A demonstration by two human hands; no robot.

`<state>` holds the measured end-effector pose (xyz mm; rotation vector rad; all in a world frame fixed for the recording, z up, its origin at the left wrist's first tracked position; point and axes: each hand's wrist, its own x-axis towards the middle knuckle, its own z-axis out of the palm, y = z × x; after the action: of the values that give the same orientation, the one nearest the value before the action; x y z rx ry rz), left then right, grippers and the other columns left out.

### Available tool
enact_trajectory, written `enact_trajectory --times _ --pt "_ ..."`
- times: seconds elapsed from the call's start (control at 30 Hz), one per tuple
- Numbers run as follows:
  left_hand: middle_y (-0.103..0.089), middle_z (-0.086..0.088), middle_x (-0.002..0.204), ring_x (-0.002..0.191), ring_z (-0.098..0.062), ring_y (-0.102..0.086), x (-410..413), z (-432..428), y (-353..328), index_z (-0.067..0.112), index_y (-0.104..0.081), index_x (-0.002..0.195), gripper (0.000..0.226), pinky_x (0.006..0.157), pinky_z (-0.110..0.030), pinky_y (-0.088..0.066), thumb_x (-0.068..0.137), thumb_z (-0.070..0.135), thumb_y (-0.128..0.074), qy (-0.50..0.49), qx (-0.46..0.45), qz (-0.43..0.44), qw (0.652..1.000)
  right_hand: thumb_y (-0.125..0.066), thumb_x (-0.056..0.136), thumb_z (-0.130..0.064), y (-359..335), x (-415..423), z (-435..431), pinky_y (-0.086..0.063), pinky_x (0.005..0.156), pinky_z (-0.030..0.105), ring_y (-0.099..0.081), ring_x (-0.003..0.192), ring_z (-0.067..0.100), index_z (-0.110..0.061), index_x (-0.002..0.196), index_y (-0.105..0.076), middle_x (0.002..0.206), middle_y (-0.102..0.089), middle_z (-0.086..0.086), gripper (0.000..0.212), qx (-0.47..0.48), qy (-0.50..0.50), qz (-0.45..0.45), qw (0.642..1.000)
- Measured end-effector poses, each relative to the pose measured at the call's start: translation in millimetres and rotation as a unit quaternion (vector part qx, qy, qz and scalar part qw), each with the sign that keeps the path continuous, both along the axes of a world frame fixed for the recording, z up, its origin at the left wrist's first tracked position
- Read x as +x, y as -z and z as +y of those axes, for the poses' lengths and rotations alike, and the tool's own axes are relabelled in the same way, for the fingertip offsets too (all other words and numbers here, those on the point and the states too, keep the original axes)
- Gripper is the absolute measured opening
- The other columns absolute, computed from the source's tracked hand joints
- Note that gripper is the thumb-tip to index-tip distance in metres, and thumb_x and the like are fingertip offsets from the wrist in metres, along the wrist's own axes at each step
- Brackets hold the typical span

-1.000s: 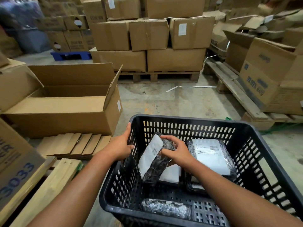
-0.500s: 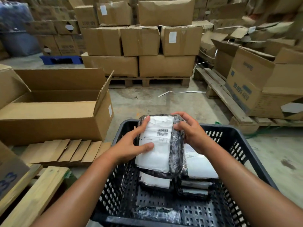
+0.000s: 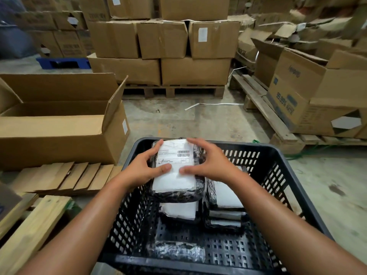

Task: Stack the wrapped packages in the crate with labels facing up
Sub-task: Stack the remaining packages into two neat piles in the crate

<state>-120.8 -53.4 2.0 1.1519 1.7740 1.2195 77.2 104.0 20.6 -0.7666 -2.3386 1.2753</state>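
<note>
A black perforated plastic crate (image 3: 278,167) stands on the floor in front of me. Over its far left part I hold a black-wrapped package (image 3: 176,181) with its white barcode label facing up; my left hand (image 3: 143,169) grips its left side and my right hand (image 3: 210,163) its right side, thumbs on the label. Below it lies another wrapped package (image 3: 180,212), label up. To the right sits a stack of wrapped packages (image 3: 226,207) with a white label on top. A small wrapped package (image 3: 178,252) with no label showing lies at the crate's near edge.
An open cardboard box (image 3: 59,124) stands to the left of the crate, with flattened cardboard (image 3: 65,177) and wooden planks (image 3: 29,225) in front of it. Stacked cartons on a wooden pallet (image 3: 172,92) fill the back. More cartons on a pallet (image 3: 317,100) line the right.
The package was lifted from the crate by my right hand, turned label-up and taken in both hands. It has since been lowered, lying flatter over the left package.
</note>
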Motion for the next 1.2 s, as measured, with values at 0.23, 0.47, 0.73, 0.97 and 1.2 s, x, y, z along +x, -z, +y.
enact_trajectory --times 0.23,0.47,0.73,0.97,1.2 --pt "-0.028 0.023 0.153 0.130 0.005 -0.035 -1 13 39 0.036 -0.022 0.159 0.099 0.080 0.004 -0.038 0.081 0.034 -0.084 0.011 -0.074 0.074 0.994 -0.099 0.040 -0.061 39 -2 -10 -0.009 0.125 0.041 0.013 0.157 0.031 -0.036 0.161 0.016 0.160 0.044 0.009 0.168 0.042 -0.121 -0.249 0.960" --pt "-0.048 0.006 0.145 0.119 -0.015 -0.057 13 27 78 0.049 -0.003 0.157 0.103 0.098 -0.034 -0.052 0.087 0.029 -0.076 0.008 -0.141 0.130 0.981 -0.098 0.061 -0.047 73 -10 -18 -0.019 0.125 0.055 0.018 0.153 0.048 -0.025 0.155 0.034 0.149 0.055 0.021 0.163 0.116 -0.126 -0.321 0.931" --pt "-0.041 -0.005 0.156 0.120 -0.014 -0.052 12 35 102 0.041 -0.003 0.158 0.112 0.096 -0.030 -0.050 0.080 0.030 -0.083 0.030 -0.185 0.157 0.970 -0.084 0.073 -0.064 98 -20 -35 -0.027 0.120 0.054 0.013 0.150 0.058 0.007 0.158 0.012 0.164 0.026 0.028 0.146 0.275 -0.179 -0.429 0.842" --pt "0.058 -0.016 0.140 0.150 -0.043 0.009 24 42 95 0.021 0.042 0.145 0.173 0.123 -0.051 -0.015 0.048 0.045 -0.099 0.184 -0.406 0.270 0.853 -0.064 0.086 -0.071 114 -18 -30 -0.024 0.124 0.050 0.001 0.155 0.048 0.008 0.159 0.008 0.167 0.009 0.033 0.129 0.325 -0.192 -0.452 0.808" --pt "0.052 -0.006 0.144 0.152 -0.035 -0.009 15 40 102 0.018 0.024 0.154 0.159 0.121 -0.031 -0.019 0.055 0.030 -0.099 0.187 -0.342 0.271 0.880 -0.049 0.097 -0.067 116 -20 -33 0.003 0.125 0.057 0.004 0.156 0.047 0.007 0.158 0.013 0.166 0.012 0.033 0.113 0.342 -0.193 -0.480 0.785"
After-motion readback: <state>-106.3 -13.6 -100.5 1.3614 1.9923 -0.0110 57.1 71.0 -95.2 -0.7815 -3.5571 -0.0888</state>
